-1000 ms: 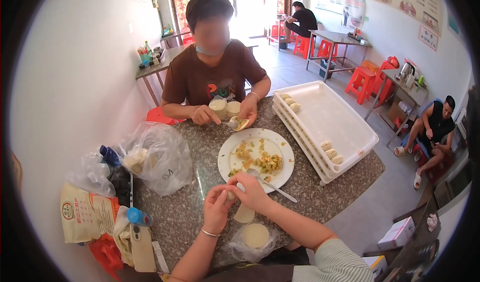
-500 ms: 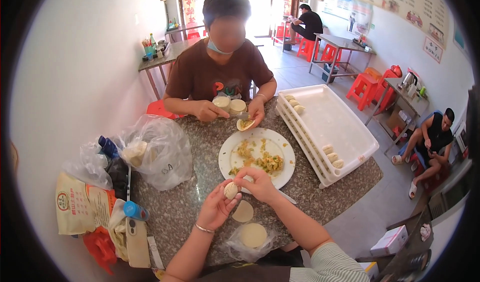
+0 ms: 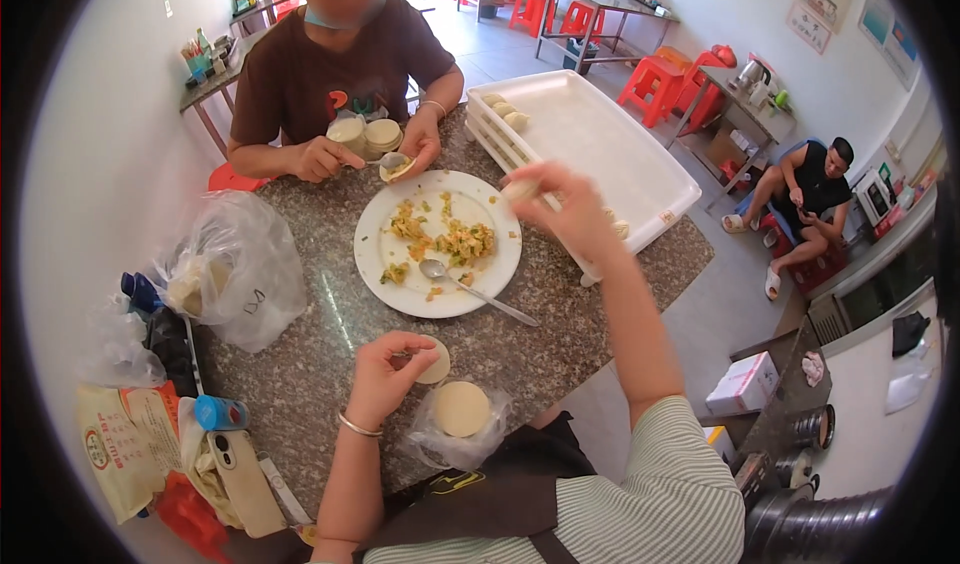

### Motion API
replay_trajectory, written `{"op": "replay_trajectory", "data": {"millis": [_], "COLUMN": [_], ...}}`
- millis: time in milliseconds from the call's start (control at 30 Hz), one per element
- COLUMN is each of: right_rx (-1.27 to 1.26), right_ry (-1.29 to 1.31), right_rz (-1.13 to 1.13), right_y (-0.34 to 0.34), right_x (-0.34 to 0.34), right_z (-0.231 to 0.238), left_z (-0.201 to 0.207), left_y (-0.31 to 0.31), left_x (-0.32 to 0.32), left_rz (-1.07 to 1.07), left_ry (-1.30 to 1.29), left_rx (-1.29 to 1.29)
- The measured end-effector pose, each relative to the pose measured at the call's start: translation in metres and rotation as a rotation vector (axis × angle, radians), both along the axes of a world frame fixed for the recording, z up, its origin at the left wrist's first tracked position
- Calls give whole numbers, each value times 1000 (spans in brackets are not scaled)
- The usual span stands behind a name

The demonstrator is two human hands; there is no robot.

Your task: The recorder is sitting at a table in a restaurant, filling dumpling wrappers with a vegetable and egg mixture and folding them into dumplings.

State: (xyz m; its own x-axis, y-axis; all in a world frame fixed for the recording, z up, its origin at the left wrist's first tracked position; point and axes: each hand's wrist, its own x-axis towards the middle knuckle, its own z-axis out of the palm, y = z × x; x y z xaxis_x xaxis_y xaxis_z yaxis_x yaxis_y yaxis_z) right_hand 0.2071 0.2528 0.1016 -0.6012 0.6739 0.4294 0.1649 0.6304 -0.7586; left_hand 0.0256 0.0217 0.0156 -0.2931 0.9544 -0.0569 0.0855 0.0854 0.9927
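My left hand (image 3: 388,372) pinches a round dough wrapper (image 3: 436,360) just above the granite table (image 3: 300,364), next to a stack of wrappers (image 3: 462,408) lying on a clear plastic bag. My right hand (image 3: 566,207) is stretched out over the near edge of the white tray (image 3: 600,144) and holds a folded dumpling (image 3: 519,190). Between the hands sits a white plate (image 3: 400,274) with yellow and green filling (image 3: 450,239) and a metal spoon (image 3: 470,286).
A person across the table holds a wrapper (image 3: 398,168) and a spoon, with wrapper stacks (image 3: 366,134) beside them. Plastic bags (image 3: 238,269), a flour sack (image 3: 125,444), a phone (image 3: 240,469) and a small jar (image 3: 218,413) crowd the left. Red stools (image 3: 655,79) and a seated person (image 3: 805,194) are on the right.
My right hand has left my left hand and reached out to the white tray with the folded dumpling. My left hand has dropped to the wrapper stack and taken a fresh wrapper.
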Motion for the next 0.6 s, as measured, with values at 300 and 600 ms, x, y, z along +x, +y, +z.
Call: {"op": "replay_trajectory", "data": {"millis": [300, 600], "right_rx": [-273, -210], "right_ry": [-389, 178], "right_rz": [-161, -221], "right_y": [83, 67], "right_x": [61, 63], "right_z": [-16, -19], "left_z": [-13, -19], "left_y": [-10, -6], "left_x": [-5, -8], "left_rz": [84, 27], "left_ry": [750, 671], "left_rx": [-32, -34]}}
